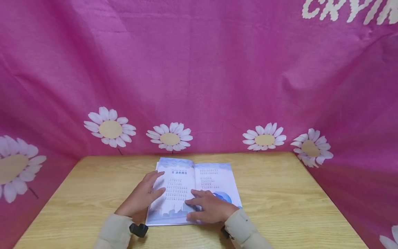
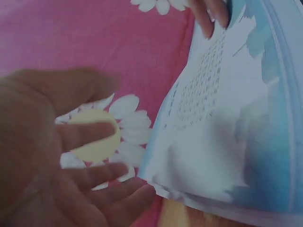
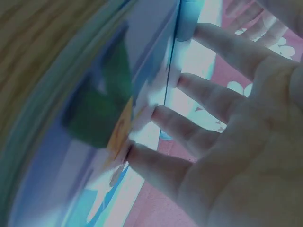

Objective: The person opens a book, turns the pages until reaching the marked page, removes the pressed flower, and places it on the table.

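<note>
Pink flowered backdrop (image 1: 211, 76) was hung across upper frame. Wooden table (image 1: 280, 193) was seen below. Open book (image 1: 190, 181) was laid at lower centre; opening was judged done, closing not yet done. Right hand (image 1: 212, 207) was placed across lower gutter, spread fingertips rested on pages. Left hand (image 1: 143, 193) was held at left page edge, fingers spread; contact could not be told.

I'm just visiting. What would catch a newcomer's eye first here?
Probably the bright magenta cloth behind and beside the wooden table, with big white daisies along its lower part and pale lettering at the upper right. Next comes the open book on the table, the left hand at its left page's outer edge and the right hand reaching across its centre fold.
</note>
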Tool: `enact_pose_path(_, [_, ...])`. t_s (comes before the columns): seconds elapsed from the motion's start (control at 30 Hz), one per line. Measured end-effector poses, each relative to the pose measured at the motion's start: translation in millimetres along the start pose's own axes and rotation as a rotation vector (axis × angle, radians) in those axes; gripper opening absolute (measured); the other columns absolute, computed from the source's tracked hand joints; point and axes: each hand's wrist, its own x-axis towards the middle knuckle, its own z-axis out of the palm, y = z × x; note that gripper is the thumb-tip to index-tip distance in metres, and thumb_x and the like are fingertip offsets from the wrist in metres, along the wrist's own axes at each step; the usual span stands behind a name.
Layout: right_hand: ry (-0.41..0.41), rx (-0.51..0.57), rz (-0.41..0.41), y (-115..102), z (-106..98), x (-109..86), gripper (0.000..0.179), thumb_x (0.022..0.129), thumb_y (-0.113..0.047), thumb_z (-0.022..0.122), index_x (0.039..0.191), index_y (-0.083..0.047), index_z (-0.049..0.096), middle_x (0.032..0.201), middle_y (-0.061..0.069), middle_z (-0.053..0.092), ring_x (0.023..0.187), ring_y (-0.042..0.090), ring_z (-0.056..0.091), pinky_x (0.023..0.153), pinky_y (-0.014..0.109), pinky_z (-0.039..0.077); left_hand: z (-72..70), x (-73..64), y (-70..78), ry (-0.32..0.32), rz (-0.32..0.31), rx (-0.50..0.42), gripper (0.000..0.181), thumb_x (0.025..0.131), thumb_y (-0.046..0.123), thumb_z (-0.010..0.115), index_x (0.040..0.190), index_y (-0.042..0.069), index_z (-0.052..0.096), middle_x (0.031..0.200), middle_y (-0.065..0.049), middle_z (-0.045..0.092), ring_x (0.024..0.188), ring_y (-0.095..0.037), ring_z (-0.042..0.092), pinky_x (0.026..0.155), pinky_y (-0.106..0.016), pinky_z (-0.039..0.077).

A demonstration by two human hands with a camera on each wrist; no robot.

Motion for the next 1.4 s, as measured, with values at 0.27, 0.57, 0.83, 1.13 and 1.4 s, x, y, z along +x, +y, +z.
enact_pose_path(0.27, [0.006, -0.002, 0.036, -3.3, -4.0, 0.5, 0.053, 0.088, -0.055, 0.061, 0.130, -0.024, 0.063, 0.148, 0.010, 0.043, 0.131, 0.033, 0.040, 0.104, 0.049, 0.037, 15.9, -3.9, 8.4, -0.237, 0.017, 0.117, 0.070, 0.078, 0.040, 0.079, 0.137, 0.013, 0.054, 0.152, -0.019, 0.034, 0.140, -0.042, 0.025, 0.108, -0.064, 0.020])
enact_pose_path(0.57, [0.009, -0.003, 0.027, 0.1, -2.9, -6.8, 0.050, 0.089, -0.053, 0.061, 0.132, -0.027, 0.061, 0.149, 0.007, 0.042, 0.133, 0.032, 0.040, 0.105, 0.049, 0.038, 25.4, -11.3, 13.0, -0.239, -0.045, 0.188, 0.068, 0.068, 0.036, 0.087, 0.127, 0.011, 0.063, 0.146, -0.018, 0.043, 0.136, -0.043, 0.031, 0.107, -0.062, 0.026])
enact_pose_path(0.83, [-0.008, 0.002, 0.027, 1.8, -1.8, -9.1, 0.051, 0.090, -0.051, 0.060, 0.135, -0.028, 0.058, 0.152, 0.005, 0.038, 0.137, 0.031, 0.035, 0.109, 0.049, 0.033, 32.1, -10.8, 14.6, -0.222, -0.048, 0.280, 0.066, 0.066, 0.033, 0.089, 0.124, 0.012, 0.064, 0.143, -0.016, 0.046, 0.134, -0.039, 0.035, 0.105, -0.059, 0.031])
enact_pose_path(1.13, [0.029, 0.115, -0.015, 13.3, -5.9, -9.7, 0.054, 0.093, -0.047, 0.058, 0.138, -0.018, 0.054, 0.151, 0.017, 0.036, 0.136, 0.033, 0.037, 0.109, 0.049, 0.032, 34.8, -10.5, 15.5, -0.226, -0.042, 0.327, 0.067, 0.066, 0.037, 0.088, 0.122, 0.011, 0.064, 0.142, -0.017, 0.047, 0.132, -0.040, 0.037, 0.105, -0.060, 0.031])
enact_pose_path(1.4, [0.145, 0.183, 0.015, 27.7, -20.3, -17.4, 0.059, 0.093, -0.047, 0.059, 0.137, -0.008, 0.053, 0.148, 0.023, 0.037, 0.139, 0.036, 0.032, 0.110, 0.054, 0.029, 32.2, -8.6, 16.1, -0.212, -0.003, 0.371, 0.066, 0.065, 0.038, 0.088, 0.120, 0.011, 0.064, 0.139, -0.017, 0.049, 0.129, -0.040, 0.040, 0.103, -0.060, 0.033])
